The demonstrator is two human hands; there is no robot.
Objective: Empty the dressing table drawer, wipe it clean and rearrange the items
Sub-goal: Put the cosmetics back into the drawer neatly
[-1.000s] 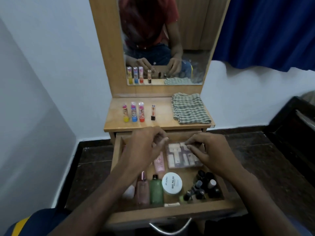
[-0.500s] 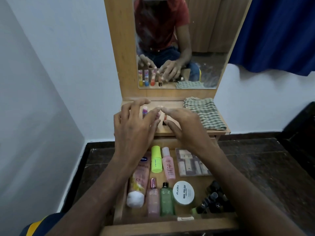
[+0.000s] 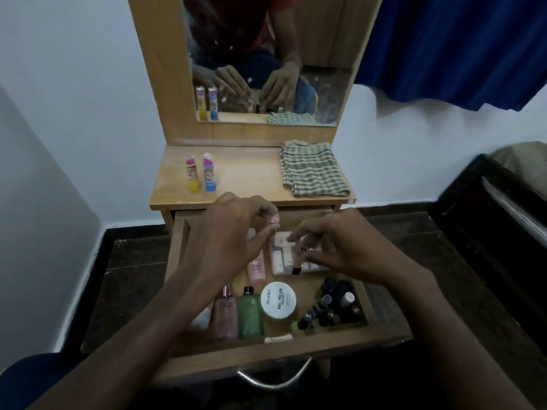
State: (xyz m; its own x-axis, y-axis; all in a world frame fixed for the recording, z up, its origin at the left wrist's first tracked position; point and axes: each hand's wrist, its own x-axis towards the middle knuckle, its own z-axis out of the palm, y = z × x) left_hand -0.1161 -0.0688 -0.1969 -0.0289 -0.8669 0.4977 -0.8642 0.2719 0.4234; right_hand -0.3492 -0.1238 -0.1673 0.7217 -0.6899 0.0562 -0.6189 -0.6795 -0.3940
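Note:
The wooden drawer [image 3: 266, 355] is pulled out and holds cosmetics. Over its back part my left hand [image 3: 231, 238] pinches a small pink-capped tube [image 3: 273, 221] between thumb and fingers. My right hand [image 3: 340, 247] pinches a small lipstick [image 3: 297, 267] with a black base, above a clear case [image 3: 279, 258]. Also in the drawer lie a pink bottle [image 3: 226, 315], a green bottle [image 3: 250, 315], a white nail polish jar [image 3: 278, 300], a pink tube [image 3: 256, 269] and several dark nail polish bottles [image 3: 334, 303]. A yellow tube [image 3: 192, 174] and a blue tube [image 3: 209, 173] stand on the table top.
A folded checked cloth [image 3: 313, 170] lies on the right of the table top below the mirror [image 3: 310, 39]. The drawer has a metal handle [image 3: 275, 380] at the front. A blue curtain [image 3: 458, 48] hangs at right, and dark furniture [image 3: 503, 217] stands to the right.
Both hands reached up to the table top, took the pink-capped tube and the lipstick, and came back down over the drawer. Only two tubes still stand on top.

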